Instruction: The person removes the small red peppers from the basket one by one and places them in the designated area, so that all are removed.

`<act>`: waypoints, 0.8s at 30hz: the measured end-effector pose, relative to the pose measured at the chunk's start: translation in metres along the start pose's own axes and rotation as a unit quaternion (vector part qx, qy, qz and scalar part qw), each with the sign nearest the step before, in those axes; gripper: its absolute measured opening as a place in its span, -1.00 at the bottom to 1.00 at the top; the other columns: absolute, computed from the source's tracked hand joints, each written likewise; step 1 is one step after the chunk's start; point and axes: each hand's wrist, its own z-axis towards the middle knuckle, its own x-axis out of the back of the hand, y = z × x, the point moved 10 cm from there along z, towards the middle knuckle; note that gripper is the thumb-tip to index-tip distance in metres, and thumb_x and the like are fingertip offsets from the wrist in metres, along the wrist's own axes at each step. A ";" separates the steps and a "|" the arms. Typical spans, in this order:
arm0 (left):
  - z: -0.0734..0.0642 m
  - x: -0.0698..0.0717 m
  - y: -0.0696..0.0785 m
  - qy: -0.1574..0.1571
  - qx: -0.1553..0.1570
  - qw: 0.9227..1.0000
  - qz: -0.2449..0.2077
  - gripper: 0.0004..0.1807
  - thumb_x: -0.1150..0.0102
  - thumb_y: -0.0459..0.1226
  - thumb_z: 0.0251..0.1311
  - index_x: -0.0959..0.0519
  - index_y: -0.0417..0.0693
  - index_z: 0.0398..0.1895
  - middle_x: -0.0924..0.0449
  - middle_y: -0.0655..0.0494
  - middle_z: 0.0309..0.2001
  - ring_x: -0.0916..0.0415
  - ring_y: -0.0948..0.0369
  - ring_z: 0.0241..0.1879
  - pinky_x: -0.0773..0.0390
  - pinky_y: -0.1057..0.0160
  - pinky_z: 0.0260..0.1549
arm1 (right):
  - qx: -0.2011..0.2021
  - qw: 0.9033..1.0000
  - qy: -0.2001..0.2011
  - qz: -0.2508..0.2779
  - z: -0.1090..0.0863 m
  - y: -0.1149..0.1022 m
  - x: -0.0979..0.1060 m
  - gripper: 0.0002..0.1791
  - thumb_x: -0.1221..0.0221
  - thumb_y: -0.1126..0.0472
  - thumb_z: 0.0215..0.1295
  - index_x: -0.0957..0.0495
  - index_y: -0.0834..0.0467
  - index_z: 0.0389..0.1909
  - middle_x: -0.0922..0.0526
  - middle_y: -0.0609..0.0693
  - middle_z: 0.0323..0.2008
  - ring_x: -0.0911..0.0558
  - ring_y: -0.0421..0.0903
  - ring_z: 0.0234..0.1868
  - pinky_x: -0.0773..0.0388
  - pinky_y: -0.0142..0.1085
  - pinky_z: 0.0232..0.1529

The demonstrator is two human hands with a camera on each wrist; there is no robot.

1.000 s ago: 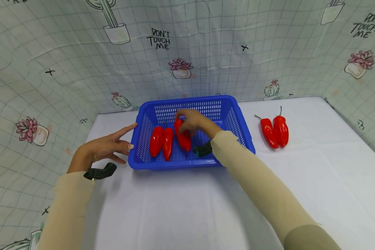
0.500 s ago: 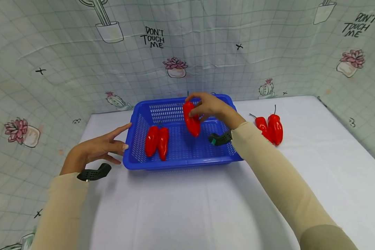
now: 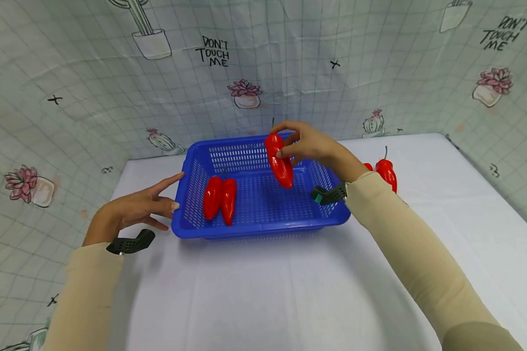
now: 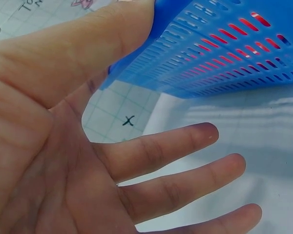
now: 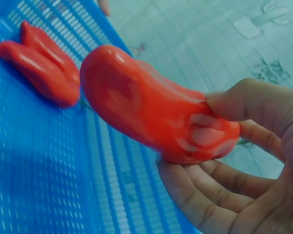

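Observation:
In the head view my right hand (image 3: pixel 309 144) grips a glossy red pepper (image 3: pixel 279 161) near its stem end, over the back right part of a blue plastic basket (image 3: pixel 263 228). The right wrist view shows the thumb on one side of the pepper (image 5: pixel 141 107) and fingers on the other. Two more red peppers (image 3: pixel 220 199) lie side by side in the basket's left part. My left hand (image 3: pixel 136 209) is at the basket's left rim, thumb and index finger touching it. Its other fingers (image 4: pixel 171 151) stretch out straight beneath, holding nothing.
To the right of the basket, two red peppers (image 3: pixel 385 171) lie on the white tablecloth (image 3: pixel 246 287), partly hidden by my right sleeve (image 3: pixel 404 234). A gridded curtain (image 3: pixel 290 63) with printed cacti hangs behind and along both sides.
My right hand has lifted the pepper out of the row inside the basket and carried it up and to the right. The left hand stays at the rim.

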 end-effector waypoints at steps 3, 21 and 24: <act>-0.001 0.001 0.002 0.003 0.000 1.000 0.003 0.03 -0.20 -0.05 0.28 0.34 0.48 0.56 -0.33 -0.36 0.34 -0.51 -0.14 0.16 -0.58 -0.22 0.01 | 0.010 1.000 0.011 -0.007 -0.006 0.000 0.015 -0.36 -0.23 0.39 0.22 -0.33 0.11 0.33 -0.52 0.30 0.03 -0.62 0.19 -0.05 -0.72 -0.06 -0.19; 0.001 -0.004 0.001 -0.006 -0.009 1.000 -0.004 0.02 -0.18 -0.07 0.30 0.35 0.46 0.56 -0.27 -0.38 0.37 -0.48 -0.17 0.19 -0.56 -0.24 0.03 | -0.046 0.992 0.104 -0.048 -0.052 0.045 0.095 -0.32 -0.19 0.34 0.28 -0.28 0.01 0.43 -0.44 0.27 0.21 -0.52 0.18 0.14 -0.69 -0.17 -0.06; 0.001 -0.002 0.000 -0.003 -0.005 1.000 0.002 0.01 -0.18 -0.05 0.30 0.34 0.45 0.56 -0.30 -0.36 0.35 -0.48 -0.17 0.19 -0.56 -0.24 0.03 | -0.064 0.989 0.121 -0.059 -0.060 0.055 0.108 -0.31 -0.19 0.32 0.29 -0.27 -0.02 0.44 -0.43 0.26 0.22 -0.52 0.16 0.14 -0.69 -0.23 -0.08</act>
